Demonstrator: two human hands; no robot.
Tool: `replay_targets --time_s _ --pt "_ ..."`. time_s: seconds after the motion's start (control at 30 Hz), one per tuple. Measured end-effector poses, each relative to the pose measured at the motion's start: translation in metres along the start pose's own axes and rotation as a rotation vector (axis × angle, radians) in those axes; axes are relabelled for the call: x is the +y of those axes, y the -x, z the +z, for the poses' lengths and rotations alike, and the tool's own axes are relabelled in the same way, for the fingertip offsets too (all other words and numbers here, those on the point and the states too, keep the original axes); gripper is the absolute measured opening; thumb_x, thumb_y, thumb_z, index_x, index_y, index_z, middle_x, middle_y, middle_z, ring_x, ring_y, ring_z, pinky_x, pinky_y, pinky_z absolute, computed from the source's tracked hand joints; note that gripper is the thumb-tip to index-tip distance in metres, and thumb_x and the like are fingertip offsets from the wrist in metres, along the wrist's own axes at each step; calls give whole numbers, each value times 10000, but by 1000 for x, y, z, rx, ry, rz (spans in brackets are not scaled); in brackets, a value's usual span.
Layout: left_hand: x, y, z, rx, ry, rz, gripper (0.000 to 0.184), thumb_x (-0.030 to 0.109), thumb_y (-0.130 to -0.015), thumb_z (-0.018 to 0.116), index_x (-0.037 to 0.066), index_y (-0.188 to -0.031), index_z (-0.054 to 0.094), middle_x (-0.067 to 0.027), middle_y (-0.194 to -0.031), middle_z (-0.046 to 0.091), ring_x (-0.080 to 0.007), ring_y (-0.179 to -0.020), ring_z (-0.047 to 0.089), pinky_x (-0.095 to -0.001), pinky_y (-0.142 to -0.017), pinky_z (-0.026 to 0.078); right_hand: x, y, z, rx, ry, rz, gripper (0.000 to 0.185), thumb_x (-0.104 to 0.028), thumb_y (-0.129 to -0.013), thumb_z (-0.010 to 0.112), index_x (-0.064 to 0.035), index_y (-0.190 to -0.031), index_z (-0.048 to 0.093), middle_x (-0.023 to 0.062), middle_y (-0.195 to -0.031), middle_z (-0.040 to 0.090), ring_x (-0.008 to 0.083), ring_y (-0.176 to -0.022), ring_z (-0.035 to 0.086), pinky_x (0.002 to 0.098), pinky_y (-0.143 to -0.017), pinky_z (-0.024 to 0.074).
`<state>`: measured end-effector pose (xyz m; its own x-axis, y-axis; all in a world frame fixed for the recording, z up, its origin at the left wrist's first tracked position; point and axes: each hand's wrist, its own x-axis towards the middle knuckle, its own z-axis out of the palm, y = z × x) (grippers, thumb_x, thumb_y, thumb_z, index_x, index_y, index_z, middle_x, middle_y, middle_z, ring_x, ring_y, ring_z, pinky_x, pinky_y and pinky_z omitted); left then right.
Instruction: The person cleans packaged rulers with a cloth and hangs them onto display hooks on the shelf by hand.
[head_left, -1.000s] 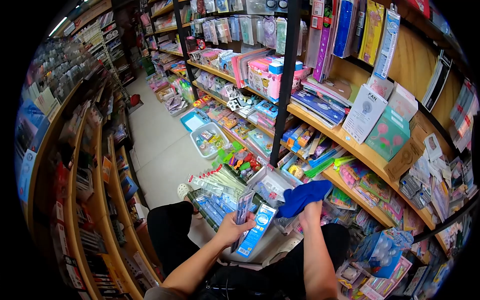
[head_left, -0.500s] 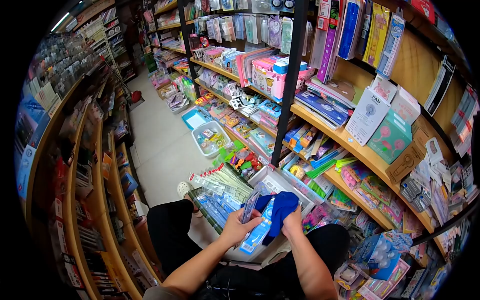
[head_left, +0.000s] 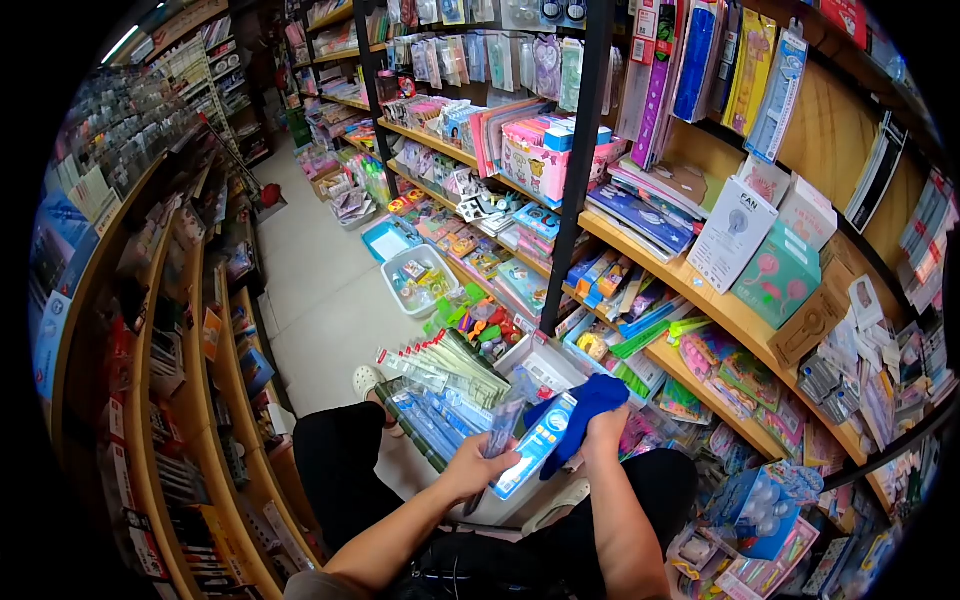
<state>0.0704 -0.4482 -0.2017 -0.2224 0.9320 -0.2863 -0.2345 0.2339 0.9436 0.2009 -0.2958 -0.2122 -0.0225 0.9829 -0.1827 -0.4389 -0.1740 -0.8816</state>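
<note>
My left hand [head_left: 474, 468] pinches a flat blue-and-white package [head_left: 538, 447] and a clear narrow package [head_left: 504, 424] beside it. In my right hand [head_left: 604, 434] a bunched blue cloth [head_left: 592, 402] is gripped, lying against the upper right edge of the blue-and-white package. Just beyond my left hand, blue clear-wrapped packages [head_left: 430, 414] lie alongside pale green ones [head_left: 462, 368] in a dark green container. A white bin [head_left: 548, 352] stands past the cloth; its contents are partly hidden.
Shelving [head_left: 722, 318] packed with boxes and stationery rises on the right, with a dark upright post [head_left: 578, 160]. Low wooden racks [head_left: 205, 440] line the left. A white tub [head_left: 420, 280] of small items sits on the grey floor [head_left: 310, 255].
My right hand and the cloth have shifted slightly right. The blue-and-white package has turned, so its printed front shows more, and the clear package leans differently.
</note>
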Motion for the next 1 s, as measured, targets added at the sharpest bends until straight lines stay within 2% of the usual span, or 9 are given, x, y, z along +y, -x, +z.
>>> replay_targets --time_s 0.1,0.27,0.3,0.43,0.53,0.57,0.63,0.7,1.0 --pt "10 0 -8 -38 363 -175 228 149 -764 667 52 -944 566 -2 -740 551 -93 -633 511 -246 -574 432 -13 -13 -5 -80 -318 276 193 -271 -854 539 -89 -916 551 27 -849 590 158 -746 568 301 -648 472" --pt "-12 -19 -11 -451 951 -425 203 150 -822 574 27 -981 549 -38 -738 544 -143 -623 518 -273 -579 447 5 24 8 -440 -151 561 231 -188 -838 562 -85 -1037 507 34 -859 574 148 -732 575 276 -634 484" --pt "-15 -19 -6 -445 851 -390 195 138 -828 557 10 -975 558 -42 -743 560 -135 -624 530 -265 -573 448 7 36 9 -388 -9 436 223 -154 -805 599 -70 -999 527 41 -851 577 142 -727 576 273 -613 485" --pt "17 -6 19 -92 308 -295 185 181 -845 553 20 -927 589 -38 -732 576 -104 -605 536 -231 -557 443 10 23 6 -263 -152 439 102 -96 -794 592 -55 -883 563 33 -738 578 124 -631 562 254 -517 458" --pt "-3 -13 6 179 265 -195 214 222 -862 539 27 -933 589 -33 -714 578 -100 -608 540 -233 -559 446 14 13 11 -146 -221 320 96 -72 -795 579 -53 -885 553 41 -748 579 138 -635 566 267 -531 464" --pt "1 -8 -1 106 345 -155 227 235 -835 590 25 -924 584 -22 -715 578 -89 -607 532 -231 -548 436 13 9 8 -160 -211 273 116 -64 -793 578 -52 -903 545 52 -773 582 157 -662 578 289 -567 484" --pt "-7 -6 -6 106 102 -52 226 218 -799 638 20 -895 585 -11 -698 569 -74 -601 512 -229 -538 422 16 5 4 -193 -222 188 128 -59 -798 574 -47 -918 529 61 -808 586 174 -691 589 313 -610 503" --pt "-20 -8 -6 150 -180 12 222 179 -747 695 7 -841 592 10 -661 551 -50 -597 477 -220 -533 400 7 13 11 -140 -184 164 52 -47 -801 555 -60 -848 538 34 -753 569 128 -631 552 257 -536 451" --pt "-12 -11 13 246 13 78 140 115 -759 670 11 -817 597 -2 -665 581 -65 -576 510 -216 -529 418 21 49 15 -284 45 177 74 -17 -779 540 -41 -769 609 28 -705 588 121 -625 551 253 -560 448"
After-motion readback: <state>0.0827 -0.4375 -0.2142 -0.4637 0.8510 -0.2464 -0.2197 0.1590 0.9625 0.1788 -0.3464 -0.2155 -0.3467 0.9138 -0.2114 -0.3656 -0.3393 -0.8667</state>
